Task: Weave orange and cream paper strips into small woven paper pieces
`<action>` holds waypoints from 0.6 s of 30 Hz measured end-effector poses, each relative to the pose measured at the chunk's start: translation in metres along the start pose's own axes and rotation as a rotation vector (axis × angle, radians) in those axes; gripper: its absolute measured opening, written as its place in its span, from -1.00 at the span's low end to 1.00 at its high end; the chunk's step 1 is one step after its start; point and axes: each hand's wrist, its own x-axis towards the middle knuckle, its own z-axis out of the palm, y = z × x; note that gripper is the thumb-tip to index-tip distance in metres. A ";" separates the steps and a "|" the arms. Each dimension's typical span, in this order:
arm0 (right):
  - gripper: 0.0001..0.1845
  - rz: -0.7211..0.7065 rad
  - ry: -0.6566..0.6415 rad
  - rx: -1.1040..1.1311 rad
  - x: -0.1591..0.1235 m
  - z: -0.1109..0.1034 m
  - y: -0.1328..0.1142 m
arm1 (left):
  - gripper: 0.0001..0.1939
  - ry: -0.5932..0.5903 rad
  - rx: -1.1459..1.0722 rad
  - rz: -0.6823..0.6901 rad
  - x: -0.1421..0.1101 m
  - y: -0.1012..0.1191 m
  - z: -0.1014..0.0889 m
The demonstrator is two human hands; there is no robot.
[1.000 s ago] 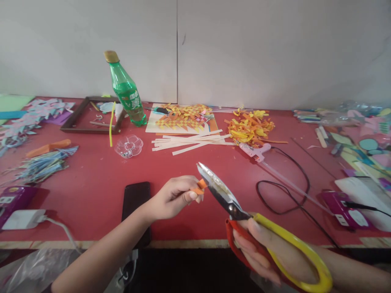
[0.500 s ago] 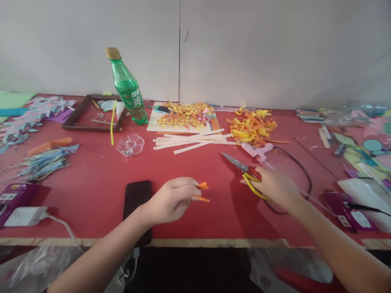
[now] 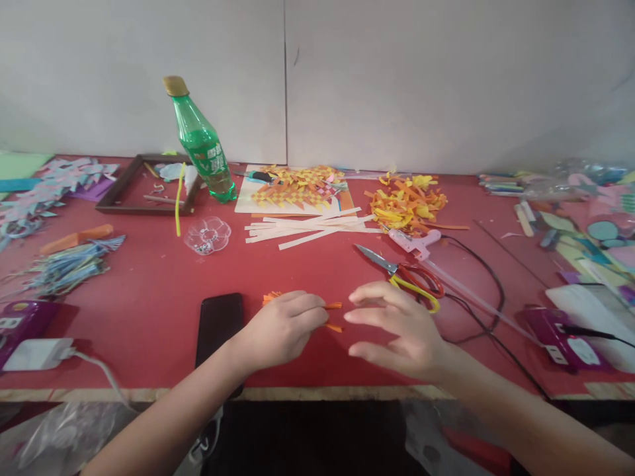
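Observation:
My left hand (image 3: 285, 329) is closed on a small bundle of orange paper strips (image 3: 335, 306); thin ends stick out past the fingertips and a frayed end shows behind the knuckles. The middle of the bundle is hidden by the fingers. Facing it from the right, my right hand (image 3: 391, 330) is open, fingers spread, with nothing in it. Just beyond that hand, scissors (image 3: 414, 285) with red and yellow handles lie on the red table (image 3: 149, 330), blades toward the upper left. A black phone (image 3: 221, 324) lies beside my left wrist.
White paper strips (image 3: 307, 227), a pile of orange and yellow paper (image 3: 411, 201) and a pink glue gun (image 3: 411, 241) with a black cord lie farther back. A green bottle (image 3: 203, 149) stands by a brown frame (image 3: 109, 201). A clear dish (image 3: 208, 236) sits left of centre.
My right hand has let go of the scissors, leaving them on the table, and moved left toward my left hand. My left hand has turned over slightly, still holding the orange strips.

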 end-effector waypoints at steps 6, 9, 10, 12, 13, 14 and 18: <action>-0.86 0.095 0.055 0.081 0.003 0.019 -0.008 | -0.71 -0.009 0.065 -0.025 -0.003 0.002 0.001; -0.88 0.193 0.068 0.149 0.006 0.020 -0.005 | -0.74 -0.002 0.054 -0.022 -0.002 0.002 0.002; -0.89 0.227 0.057 0.188 0.007 0.020 -0.004 | -0.75 0.003 0.048 -0.019 -0.001 0.002 0.003; -0.92 0.300 0.016 0.300 0.010 0.020 -0.004 | -0.75 0.004 0.043 -0.020 0.000 0.003 0.004; -0.93 0.343 -0.004 0.359 0.011 0.020 -0.004 | -0.74 0.000 0.039 -0.022 0.000 0.003 0.004; -0.94 0.388 -0.017 0.412 0.011 0.020 -0.004 | -0.74 -0.009 0.033 -0.029 0.000 0.003 0.004; -0.94 0.518 0.026 0.529 0.012 0.025 -0.001 | -0.77 -0.057 0.008 -0.125 -0.002 0.006 0.009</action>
